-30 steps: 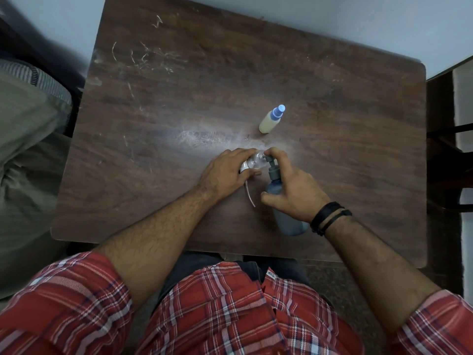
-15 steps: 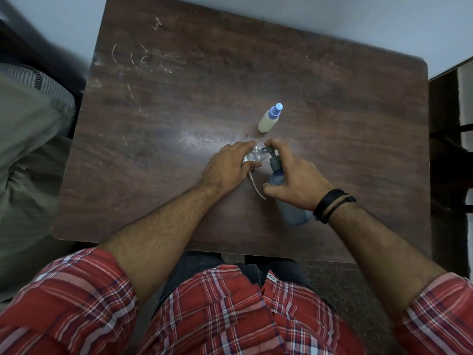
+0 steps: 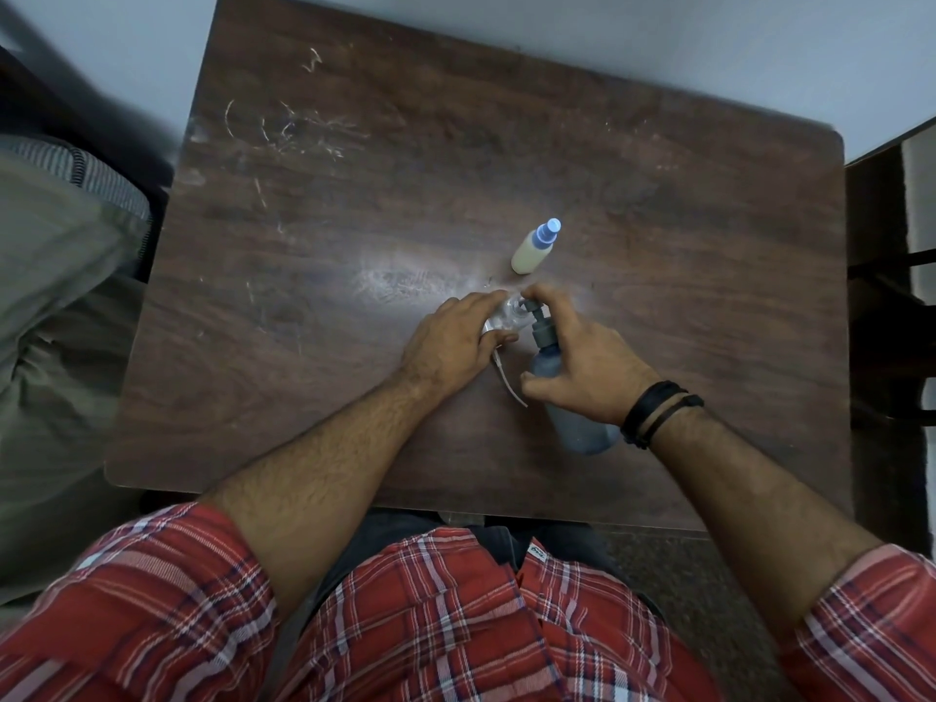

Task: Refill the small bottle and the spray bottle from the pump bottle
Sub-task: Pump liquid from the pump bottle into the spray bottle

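The whole move turns on the nozzle of the pump bottle (image 3: 562,382) sitting right over the mouth of the small clear bottle (image 3: 506,316). The pump bottle is a blue-grey one near the front edge of the table (image 3: 354,195), and its dark pump head (image 3: 541,324) points left toward the clear bottle, the 2 touching or very nearly so (the fingers hide the exact join).

The right hand (image 3: 587,367) wraps the pump bottle's neck and shoulder, thumb curled against its left side, with the forefinger arched over the top of the pump head, placed as if to press down. The left hand (image 3: 456,342) comes in from the left and grips the clear bottle, fingers closed over it so only its shiny top shows. From under that hand a thin white dip tube (image 3: 509,382) runs toward the person, probably part of a removed spray fitting, though what it is joined to is hidden.

A cream bottle with a blue cap (image 3: 532,248) stands apart, just beyond both hands, upright and capped.

I judge that each press needs the 2 mouths held in line, or liquid will go onto the wood. There is wide open room to the left and at the back.
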The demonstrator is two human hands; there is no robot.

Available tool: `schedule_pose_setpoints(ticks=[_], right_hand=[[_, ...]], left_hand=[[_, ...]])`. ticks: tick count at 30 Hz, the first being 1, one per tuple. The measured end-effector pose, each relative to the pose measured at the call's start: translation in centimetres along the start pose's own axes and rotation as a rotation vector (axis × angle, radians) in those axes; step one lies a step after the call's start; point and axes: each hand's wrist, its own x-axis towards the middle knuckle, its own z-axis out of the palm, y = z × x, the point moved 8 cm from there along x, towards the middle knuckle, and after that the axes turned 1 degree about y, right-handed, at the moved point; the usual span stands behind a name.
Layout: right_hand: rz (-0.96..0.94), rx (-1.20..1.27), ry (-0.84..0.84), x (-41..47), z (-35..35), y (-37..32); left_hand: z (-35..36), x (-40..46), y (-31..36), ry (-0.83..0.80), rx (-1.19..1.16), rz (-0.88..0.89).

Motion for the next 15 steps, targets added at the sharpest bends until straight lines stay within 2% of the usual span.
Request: schedule_pose_setpoints(ticks=[15], right_hand=[[0.042, 0.092, -0.004, -0.43, -0.28, -0.11]], left_hand=[[-0.11, -0.1, 0.29, -0.008, 0.008, -0.02]])
